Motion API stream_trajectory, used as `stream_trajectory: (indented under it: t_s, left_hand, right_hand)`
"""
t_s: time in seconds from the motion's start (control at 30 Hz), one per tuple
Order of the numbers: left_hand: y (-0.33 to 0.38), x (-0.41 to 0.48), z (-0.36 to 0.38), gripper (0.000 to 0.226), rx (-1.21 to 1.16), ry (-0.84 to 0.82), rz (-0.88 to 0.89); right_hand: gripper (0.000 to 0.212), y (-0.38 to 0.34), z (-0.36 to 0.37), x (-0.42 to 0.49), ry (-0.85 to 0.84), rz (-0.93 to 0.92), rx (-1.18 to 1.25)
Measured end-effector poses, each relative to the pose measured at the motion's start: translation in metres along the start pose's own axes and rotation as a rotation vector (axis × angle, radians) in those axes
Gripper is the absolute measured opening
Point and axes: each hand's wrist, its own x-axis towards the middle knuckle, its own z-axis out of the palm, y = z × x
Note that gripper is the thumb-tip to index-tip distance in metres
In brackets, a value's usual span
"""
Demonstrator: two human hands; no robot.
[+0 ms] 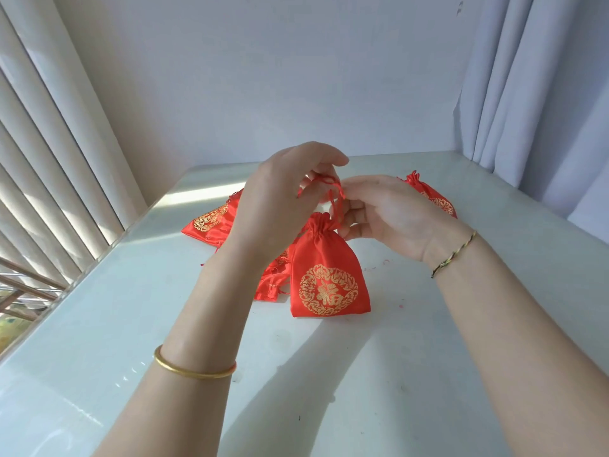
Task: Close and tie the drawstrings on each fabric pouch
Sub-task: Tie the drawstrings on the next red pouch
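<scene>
A red satin pouch (328,278) with a gold round emblem hangs just above the white table, its neck cinched tight. Its red drawstrings (333,189) rise from the neck into both hands. My left hand (283,199) pinches the cords from above and the left. My right hand (389,216) pinches them from the right, palm turned up. The cords form a loop or knot between my fingertips; its exact shape is hidden. A pile of red pouches (211,222) lies behind my left wrist. One cinched pouch (431,196) lies apart at the back right.
The white table (131,341) meets a plain wall at the back. Vertical blinds (49,159) run along the left edge and a pale curtain (543,94) hangs at the right. Small red thread scraps (372,268) dot the tabletop near the pouch.
</scene>
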Motion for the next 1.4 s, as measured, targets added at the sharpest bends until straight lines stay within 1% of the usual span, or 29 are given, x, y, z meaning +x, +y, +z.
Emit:
stream_trajectory:
  t_s: [0.1,0.17,0.33,0.47,0.6,0.73,0.87,0.97,1.03,1.2,1.33,1.4]
  left_hand:
    - [-0.001,-0.001,0.003,0.036,-0.042,0.055,-0.018]
    - [-0.003,-0.001,0.005,0.031,-0.086,0.088,-0.052]
    - [-0.011,0.000,0.008,0.022,-0.206,0.130,-0.178]
    - [-0.017,0.000,0.008,0.016,-0.395,0.155,-0.347]
    - [-0.024,-0.002,0.005,0.012,-0.379,0.135,-0.436]
    - [-0.027,-0.003,0.002,0.023,-0.362,0.152,-0.504]
    - [-0.028,-0.004,-0.001,0.035,-0.478,0.204,-0.691]
    - [-0.030,-0.003,-0.001,0.041,-0.492,0.227,-0.827]
    - [-0.031,-0.003,-0.001,0.042,-0.488,0.260,-0.875]
    - [-0.037,-0.004,-0.001,0.043,-0.429,0.356,-0.919]
    - [-0.041,-0.006,0.000,0.042,-0.355,0.440,-0.886]
    - [-0.043,-0.007,0.000,0.048,-0.344,0.475,-0.879]
  right_hand:
    - [0.029,-0.001,0.002,0.000,-0.030,0.009,-0.008]
    - [0.027,-0.001,0.003,-0.001,-0.012,-0.009,-0.017]
    - [0.024,-0.003,0.001,-0.001,0.132,-0.025,-0.007]
    - [0.027,-0.002,-0.007,-0.004,0.224,-0.021,-0.080]
    - [0.026,-0.003,-0.017,-0.008,0.313,-0.015,-0.106]
    - [0.030,-0.003,-0.024,-0.009,0.428,-0.004,-0.106]
    - [0.038,-0.001,-0.027,-0.007,0.515,0.009,-0.073]
    - [0.042,0.000,-0.028,-0.006,0.551,0.036,-0.038]
    - [0.042,0.002,-0.030,-0.006,0.546,0.056,0.005]
    - [0.037,0.006,-0.039,-0.006,0.478,0.139,0.092]
    - [0.037,0.010,-0.044,-0.006,0.499,0.185,0.090]
    - [0.037,0.013,-0.047,-0.005,0.527,0.186,0.078]
